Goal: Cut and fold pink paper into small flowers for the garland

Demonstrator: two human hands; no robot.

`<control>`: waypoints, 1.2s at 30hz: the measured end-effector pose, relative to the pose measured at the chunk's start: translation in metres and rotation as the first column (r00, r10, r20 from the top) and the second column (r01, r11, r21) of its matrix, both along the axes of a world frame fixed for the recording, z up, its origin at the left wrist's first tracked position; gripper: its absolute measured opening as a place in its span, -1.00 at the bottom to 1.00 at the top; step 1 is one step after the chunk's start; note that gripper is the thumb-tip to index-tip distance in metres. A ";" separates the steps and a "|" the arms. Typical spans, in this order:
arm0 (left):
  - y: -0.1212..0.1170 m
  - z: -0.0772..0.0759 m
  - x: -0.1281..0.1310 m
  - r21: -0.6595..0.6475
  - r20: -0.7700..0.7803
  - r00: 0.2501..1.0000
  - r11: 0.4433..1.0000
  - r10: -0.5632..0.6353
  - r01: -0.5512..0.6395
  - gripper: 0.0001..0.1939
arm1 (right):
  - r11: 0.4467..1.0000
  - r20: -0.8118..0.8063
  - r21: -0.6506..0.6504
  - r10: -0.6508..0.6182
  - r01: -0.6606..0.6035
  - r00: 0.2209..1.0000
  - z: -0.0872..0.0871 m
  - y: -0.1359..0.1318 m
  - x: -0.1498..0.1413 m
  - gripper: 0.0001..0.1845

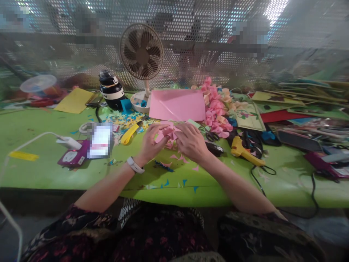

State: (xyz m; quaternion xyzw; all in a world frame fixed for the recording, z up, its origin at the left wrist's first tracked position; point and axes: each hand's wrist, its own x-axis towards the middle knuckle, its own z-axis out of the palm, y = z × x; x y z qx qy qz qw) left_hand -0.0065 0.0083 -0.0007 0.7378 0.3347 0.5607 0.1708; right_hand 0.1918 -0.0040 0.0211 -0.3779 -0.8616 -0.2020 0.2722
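Both my hands meet over the middle of the green table [114, 176], around a small pink paper flower [171, 131]. My left hand [152, 142], with a pale watch at its wrist, pinches the flower's left side. From the other side, my right hand [191, 142] has its fingers closed on the same flower and hides part of it. Pink paper scraps [182, 158] lie just below the hands. Behind them a pink paper sheet [177, 105] leans near the fan, and a heap of pink paper flowers [215, 109] sits to its right.
A yellow cutter [130, 134] lies left of my hands, near a lit phone [100, 140] and a purple power socket [72, 158]. On the right are scissors [212, 136] and a yellow glue gun [245, 151] with a trailing cord. A fan [142, 56] and a dark bottle [111, 91] stand behind.
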 end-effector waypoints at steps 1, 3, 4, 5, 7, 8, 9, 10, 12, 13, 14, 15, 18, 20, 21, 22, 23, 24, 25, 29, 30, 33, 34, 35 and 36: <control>0.000 0.000 -0.001 0.038 -0.018 1.000 0.999 0.024 -0.023 -0.68 | 1.000 0.005 0.005 0.000 0.000 1.000 0.000 0.000 0.000 -0.74; 0.001 -0.001 -0.001 0.066 -0.030 0.999 0.997 0.032 -0.030 -0.67 | 1.000 0.007 0.020 -0.001 0.001 1.000 0.001 0.000 0.000 -0.75; 0.001 -0.001 -0.001 0.066 -0.028 0.999 0.997 0.029 -0.027 -0.66 | 1.000 0.007 0.025 -0.001 0.001 1.000 0.001 0.000 0.000 -0.75; 0.000 -0.001 0.000 0.069 -0.025 0.999 0.997 0.029 -0.027 -0.65 | 1.000 0.008 0.025 -0.003 0.003 1.000 0.001 -0.001 0.000 -0.75; 0.000 -0.001 0.000 0.092 -0.007 0.999 0.994 0.052 -0.051 -0.62 | 1.000 0.015 0.020 -0.007 0.007 1.000 0.002 -0.001 0.000 -0.74; -0.001 0.000 0.001 0.106 0.011 0.997 0.991 0.075 -0.076 -0.60 | 1.000 0.016 0.023 -0.009 0.009 1.000 0.002 -0.001 0.000 -0.74; -0.001 0.001 0.000 0.116 0.032 0.994 0.988 0.102 -0.105 -0.57 | 0.999 0.014 0.033 -0.012 0.011 1.000 0.002 0.000 0.000 -0.74; -0.001 0.002 0.000 0.118 0.057 0.991 0.985 0.122 -0.128 -0.55 | 0.999 0.009 0.044 -0.016 0.016 1.000 0.002 0.000 0.001 -0.73; -0.003 0.004 -0.001 0.096 0.096 0.987 0.986 0.130 -0.139 -0.59 | 0.998 -0.013 0.058 -0.034 0.034 0.999 0.002 0.001 0.001 -0.73; -0.003 0.005 -0.001 0.075 0.104 0.988 0.990 0.114 -0.122 -0.66 | 0.997 -0.026 0.058 -0.042 0.044 0.999 0.002 0.002 0.002 -0.72; -0.004 0.006 -0.001 0.046 0.109 0.990 0.994 0.093 -0.098 -0.75 | 0.997 -0.037 0.052 -0.049 0.051 0.998 0.001 0.002 0.002 -0.72; -0.005 0.006 -0.001 0.009 0.118 0.991 0.997 0.069 -0.071 -0.82 | 0.997 -0.048 0.047 -0.051 0.053 0.998 0.001 0.003 0.002 -0.72; -0.006 0.005 0.001 -0.152 0.197 0.980 0.988 -0.005 0.036 -0.88 | 0.998 -0.066 0.041 -0.042 0.045 0.997 0.001 0.003 0.002 -0.72; -0.006 0.002 0.003 -0.255 0.289 0.956 0.958 -0.052 0.129 -0.83 | 0.999 -0.068 0.035 -0.037 0.039 0.997 0.001 0.003 0.002 -0.72; -0.006 0.001 0.004 -0.289 0.335 0.939 0.941 -0.074 0.177 -0.80 | 0.999 -0.069 0.029 -0.036 0.038 0.997 0.001 0.003 0.001 -0.72; -0.006 -0.001 0.004 -0.311 0.375 0.923 0.926 -0.089 0.215 -0.76 | 0.999 -0.069 0.021 -0.033 0.035 0.997 0.001 0.003 0.001 -0.72; -0.005 -0.003 0.005 -0.321 0.407 0.908 0.916 -0.098 0.242 -0.72 | 0.999 -0.069 0.011 -0.029 0.030 0.997 0.001 0.003 0.001 -0.72; -0.005 -0.004 0.005 -0.323 0.427 0.898 0.910 -0.105 0.259 -0.68 | 1.000 -0.069 -0.001 -0.025 0.025 0.997 0.001 0.003 0.001 -0.72; -0.004 -0.005 0.005 -0.318 0.433 0.895 0.910 -0.110 0.266 -0.65 | 1.000 -0.066 -0.013 -0.022 0.021 0.998 0.001 0.003 0.001 -0.72; -0.004 -0.008 0.004 -0.287 0.369 0.917 0.919 -0.155 0.271 -0.63 | 1.000 -0.017 -0.013 -0.023 0.023 1.000 0.000 0.002 0.002 -0.72; -0.004 -0.008 0.005 -0.285 0.350 0.922 0.918 -0.168 0.275 -0.63 | 1.000 0.000 -0.008 -0.027 0.027 1.000 0.000 0.002 0.002 -0.73; -0.003 -0.009 0.006 -0.289 0.303 0.932 0.913 -0.200 0.289 -0.63 | 0.999 0.035 -0.009 -0.040 0.040 0.999 0.001 0.001 0.001 -0.73; -0.003 -0.009 0.006 -0.287 0.291 0.934 0.913 -0.206 0.290 -0.63 | 0.999 0.040 -0.010 -0.040 0.041 0.998 0.001 0.001 0.000 -0.73; -0.003 -0.010 0.006 -0.283 0.282 0.937 0.915 -0.208 0.288 -0.64 | 0.999 0.043 -0.009 -0.038 0.039 0.998 0.001 0.000 0.000 -0.73; -0.003 -0.010 0.007 -0.278 0.275 0.939 0.917 -0.208 0.285 -0.66 | 0.999 0.043 -0.005 -0.035 0.036 0.998 0.001 0.000 -0.001 -0.72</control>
